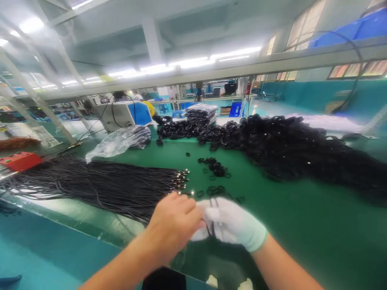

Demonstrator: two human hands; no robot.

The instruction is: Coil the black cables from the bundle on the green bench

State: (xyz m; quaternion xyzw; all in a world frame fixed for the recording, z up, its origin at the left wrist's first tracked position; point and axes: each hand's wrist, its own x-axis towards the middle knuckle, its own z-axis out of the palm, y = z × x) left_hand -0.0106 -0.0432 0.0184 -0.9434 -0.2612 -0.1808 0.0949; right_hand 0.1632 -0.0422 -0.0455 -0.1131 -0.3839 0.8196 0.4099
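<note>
Meeting over the tabletop [302, 229], left hand [178, 217] curls, right hand [234, 221] half-curls under black strands [212, 227], both grips unclear; heaped coils [281, 141] apparently done, straight cables [121, 179] remaining.

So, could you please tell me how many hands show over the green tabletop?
2: the bare left hand, and the white-gloved right hand beside it, both over the tabletop's near part. Their fingers partly hide one another.
</note>
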